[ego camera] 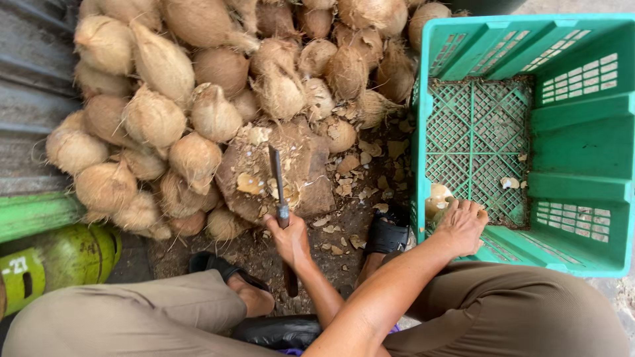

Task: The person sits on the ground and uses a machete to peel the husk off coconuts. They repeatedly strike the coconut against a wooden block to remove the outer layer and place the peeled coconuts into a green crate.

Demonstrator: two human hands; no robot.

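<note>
A seated person is gripping a long knife [281,198] in a closed left hand [289,239], its blade lying on a chopping block [311,172]. The right hand [461,226], fingers curled, is reaching into a green plastic crate [582,152] at three o'clock, apparently holding a peeled coconut [436,198], partly hidden. Husked coconuts [159,119] are piling up from nine to twelve o'clock.
</note>
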